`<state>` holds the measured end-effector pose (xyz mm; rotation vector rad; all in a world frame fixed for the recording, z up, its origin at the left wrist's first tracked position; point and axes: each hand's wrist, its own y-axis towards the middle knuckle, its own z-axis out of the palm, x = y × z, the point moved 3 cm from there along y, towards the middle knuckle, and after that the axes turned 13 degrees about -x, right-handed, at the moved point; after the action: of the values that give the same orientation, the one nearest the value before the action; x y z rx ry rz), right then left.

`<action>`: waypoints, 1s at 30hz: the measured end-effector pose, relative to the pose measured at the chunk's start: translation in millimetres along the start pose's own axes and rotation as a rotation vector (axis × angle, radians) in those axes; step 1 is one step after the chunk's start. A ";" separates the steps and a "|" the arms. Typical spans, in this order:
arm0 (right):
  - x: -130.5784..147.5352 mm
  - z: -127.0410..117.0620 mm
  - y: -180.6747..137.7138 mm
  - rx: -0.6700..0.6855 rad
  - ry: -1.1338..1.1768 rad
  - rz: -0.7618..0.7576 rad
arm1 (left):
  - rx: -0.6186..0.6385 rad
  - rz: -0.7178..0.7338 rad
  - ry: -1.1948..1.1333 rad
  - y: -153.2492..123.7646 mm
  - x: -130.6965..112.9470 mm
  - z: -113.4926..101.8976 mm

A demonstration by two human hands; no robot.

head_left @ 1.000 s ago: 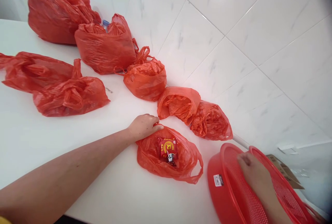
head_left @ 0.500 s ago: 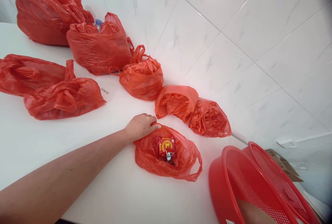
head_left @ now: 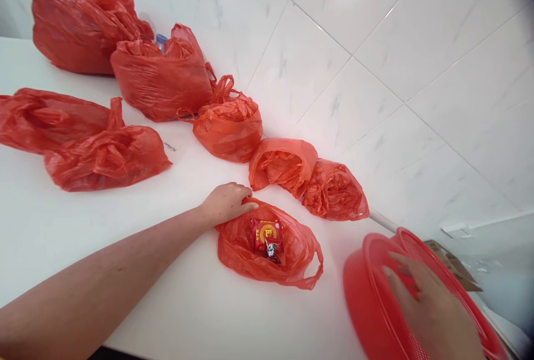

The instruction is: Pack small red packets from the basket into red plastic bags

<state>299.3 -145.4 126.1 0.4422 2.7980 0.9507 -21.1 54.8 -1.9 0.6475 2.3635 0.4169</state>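
My left hand [head_left: 226, 202] lies on the near rim of an open red plastic bag [head_left: 292, 254] on the white counter, fingers curled over the edge and gripping it. Inside the bag lies a small red packet with a yellow emblem [head_left: 267, 236]. My right hand [head_left: 425, 304] rests with fingers spread against the mesh inside of a red plastic basket [head_left: 367, 287] that leans at the counter's right end. A second red basket [head_left: 421, 243] is stacked behind the first.
Several other red plastic bags sit along the tiled wall [head_left: 375, 70]: two small ones [head_left: 308, 176], a medium one [head_left: 229, 126] and larger ones [head_left: 162, 79] further left. Two flattened bags [head_left: 83, 143] lie at the left of the counter [head_left: 83, 237]. A cardboard box [head_left: 454, 268] shows beyond the baskets.
My right hand dropped low out of sight half a second ago and is back up on the basket's mesh. The left hand has stayed on the bag's rim.
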 end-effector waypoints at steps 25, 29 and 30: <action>111.2 184.6 4.0 0.288 0.810 0.271 | -0.064 -0.153 -0.213 5.9 23.8 -7.5; 110.1 181.9 -6.9 0.287 0.877 0.272 | -0.120 -0.254 -0.274 7.0 27.6 -5.1; 109.7 180.8 -9.3 0.289 0.888 0.269 | -0.118 -0.261 -0.281 7.0 27.6 -4.3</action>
<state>236.4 -13.8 -27.4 0.5431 3.7903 0.9606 -40.0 75.1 -9.4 0.3135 2.1016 0.3231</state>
